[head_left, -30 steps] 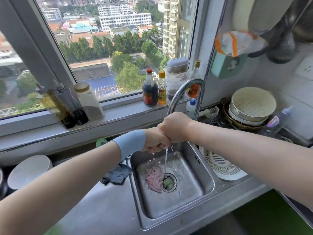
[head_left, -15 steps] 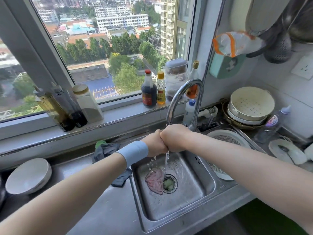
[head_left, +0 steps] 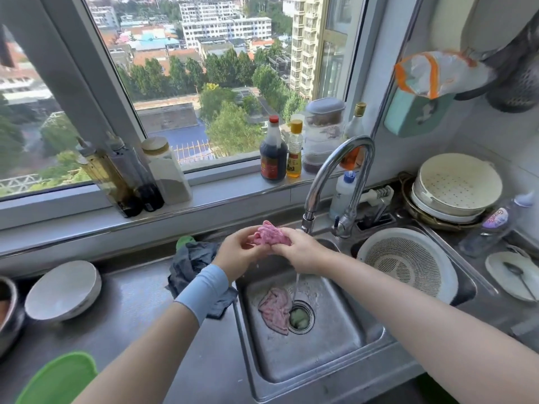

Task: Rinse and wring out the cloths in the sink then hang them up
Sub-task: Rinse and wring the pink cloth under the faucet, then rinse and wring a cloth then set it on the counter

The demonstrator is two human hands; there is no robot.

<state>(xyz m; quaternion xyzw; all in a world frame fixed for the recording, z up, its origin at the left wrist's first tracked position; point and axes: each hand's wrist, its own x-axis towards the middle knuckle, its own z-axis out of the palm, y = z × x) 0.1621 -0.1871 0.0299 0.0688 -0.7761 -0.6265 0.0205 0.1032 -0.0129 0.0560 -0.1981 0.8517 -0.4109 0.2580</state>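
A bunched pink cloth (head_left: 269,235) is held above the steel sink (head_left: 326,363), just left of the tap spout (head_left: 308,221). My left hand (head_left: 237,256) and my right hand (head_left: 302,252) both grip it from either side. A thin stream of water falls from under my right hand toward the drain (head_left: 300,317). A second pink cloth (head_left: 275,310) lies flat on the sink floor beside the drain. A dark grey cloth (head_left: 192,259) lies crumpled on the counter left of the sink, partly hidden by my left wrist.
A white colander (head_left: 408,263) sits in the right basin. Stacked strainers (head_left: 458,185) stand at the back right. An upturned bowl (head_left: 62,290) and a green lid (head_left: 58,380) lie on the left counter. Bottles (head_left: 272,150) line the windowsill.
My hands were clenched fist to fist, squeezing the cloth with water dripping out. Now they have loosened and the pink cloth shows between them. The view has tilted down a little.
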